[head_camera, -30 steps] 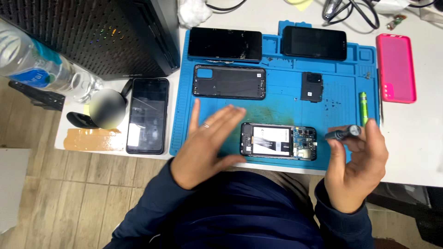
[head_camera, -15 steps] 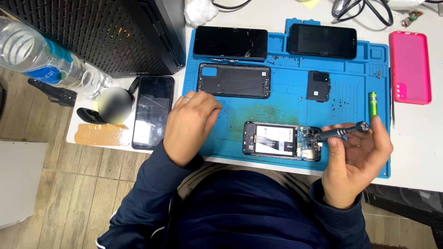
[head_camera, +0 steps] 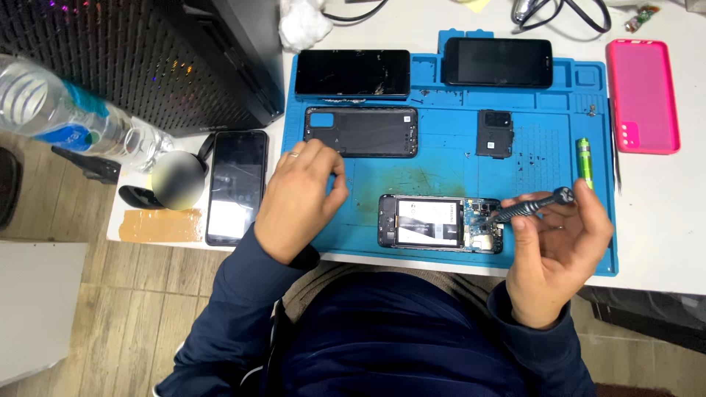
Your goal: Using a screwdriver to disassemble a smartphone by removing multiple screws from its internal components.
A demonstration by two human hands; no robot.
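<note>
Blue mat [head_camera: 441,165]: left hand [head_camera: 298,198], loosely curled and empty, rests left of the opened phone [head_camera: 440,223]. Right hand [head_camera: 551,250] pinches a screwdriver [head_camera: 531,206], tip on the phone's right end; best kept upright, pressed lightly.

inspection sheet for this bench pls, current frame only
Surface: blue silicone repair mat on white table.
Job's things: opened phone with exposed board; dark screwdriver, tip at the board.
Clutter: black back cover, two dark phones, pink case, clear water bottle.
Grips: right hand holds the screwdriver; left hand rests on the mat, empty.
Cables: black cables at the top edge.
Surroundings: black computer tower, wood floor.
</note>
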